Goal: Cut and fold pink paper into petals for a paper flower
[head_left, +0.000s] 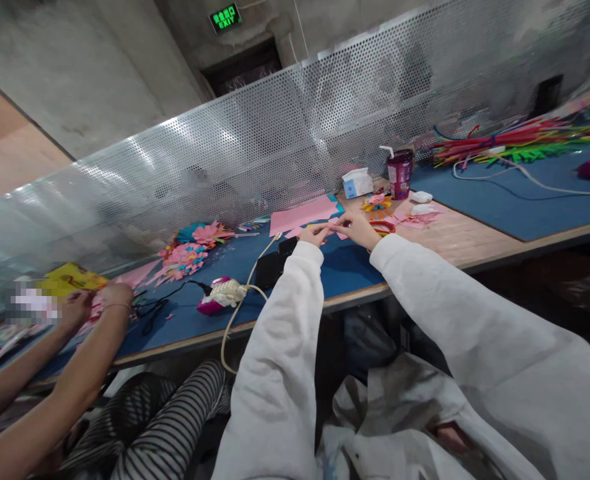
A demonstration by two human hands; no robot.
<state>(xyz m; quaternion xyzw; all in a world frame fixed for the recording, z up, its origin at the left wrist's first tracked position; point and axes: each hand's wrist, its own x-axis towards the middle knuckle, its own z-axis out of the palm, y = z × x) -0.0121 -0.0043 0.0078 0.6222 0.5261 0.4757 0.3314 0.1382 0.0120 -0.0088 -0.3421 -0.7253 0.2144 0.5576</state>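
Note:
Both hands meet over the blue mat, fingertips pinched together at a small piece of pink paper [331,225]. My left hand [315,233] is closed on its left side. From the right, my right hand [357,230] pinches the same piece, its thumb and fingers close to the left fingertips. Behind them lies a large pink paper sheet [297,215]. Red and yellow strips [387,228] rest just beside my right hand. A paper flower [376,202] in pink and orange sits beyond it. The paper's exact shape is too small to make out.
A purple cup with a straw [399,175], a tissue pack [357,183] and a white case [421,197] stand behind. Left are a power strip [222,295], a cable and pink paper flowers [182,260]. A co-worker's hands [117,297] work further left. A perforated metal screen [255,140] borders the table.

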